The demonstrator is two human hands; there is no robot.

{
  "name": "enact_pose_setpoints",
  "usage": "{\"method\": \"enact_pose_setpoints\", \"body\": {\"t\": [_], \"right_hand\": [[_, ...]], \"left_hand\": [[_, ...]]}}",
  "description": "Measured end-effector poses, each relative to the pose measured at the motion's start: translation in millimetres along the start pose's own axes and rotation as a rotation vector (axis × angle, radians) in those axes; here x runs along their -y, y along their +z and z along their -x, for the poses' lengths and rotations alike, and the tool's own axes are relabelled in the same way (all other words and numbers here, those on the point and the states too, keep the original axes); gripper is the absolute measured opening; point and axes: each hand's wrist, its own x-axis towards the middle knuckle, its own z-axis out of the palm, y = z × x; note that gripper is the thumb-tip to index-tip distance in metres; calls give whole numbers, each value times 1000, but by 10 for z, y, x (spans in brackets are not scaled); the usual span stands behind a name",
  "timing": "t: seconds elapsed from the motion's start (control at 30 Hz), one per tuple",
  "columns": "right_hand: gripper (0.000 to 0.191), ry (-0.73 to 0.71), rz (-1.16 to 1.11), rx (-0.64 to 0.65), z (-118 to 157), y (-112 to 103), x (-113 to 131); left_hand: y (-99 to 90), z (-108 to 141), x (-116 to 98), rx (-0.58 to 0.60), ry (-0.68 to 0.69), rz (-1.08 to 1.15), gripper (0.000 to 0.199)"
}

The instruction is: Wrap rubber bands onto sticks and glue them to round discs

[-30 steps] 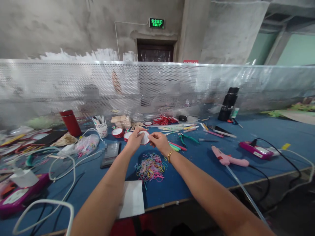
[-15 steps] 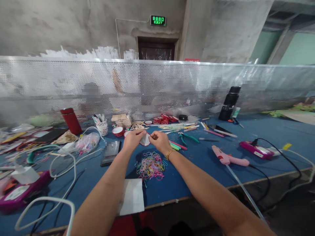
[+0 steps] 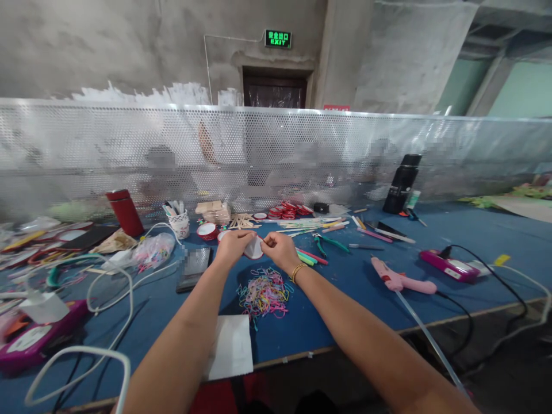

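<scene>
Between my two hands is a small round white disc with a red rim (image 3: 254, 248), held up above the blue table. My left hand (image 3: 235, 246) pinches its left edge, and my right hand (image 3: 278, 248), with a gold bracelet at the wrist, pinches its right edge. The fingers cover part of the rim. Just below the hands lies a heap of colourful strings (image 3: 265, 292). A dark phone (image 3: 194, 269) rests left of my left hand. Green and red sticks (image 3: 311, 257) lie beside my right hand.
A pink glue gun (image 3: 401, 280) with its cord lies at the right. Pliers (image 3: 330, 244) and stacked red-rimmed discs (image 3: 288, 210) sit farther back. A red flask (image 3: 125, 212), a pen cup (image 3: 178, 223) and white cables (image 3: 129, 282) occupy the left. A perforated metal screen (image 3: 276, 155) borders the back.
The white disc has tilted slightly, showing a little more of its face. Both hands keep their grip in nearly the same place; the view has shifted slightly.
</scene>
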Motion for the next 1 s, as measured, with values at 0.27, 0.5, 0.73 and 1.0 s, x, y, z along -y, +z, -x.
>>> {"method": "enact_pose_setpoints", "body": {"t": [0.27, 0.5, 0.73, 1.0], "right_hand": [[17, 68, -27, -9, -41, -8, -52], [18, 327, -133, -81, -125, -47, -196], [19, 387, -183, -76, -114, 0, -225], [19, 404, -275, -85, -86, 54, -194]], "left_hand": [[36, -4, -39, 1, 110, 53, 44], [94, 36, -76, 183, 236, 60, 76], [96, 41, -91, 156, 269, -74, 65], [68, 108, -187, 106, 235, -93, 59]]}}
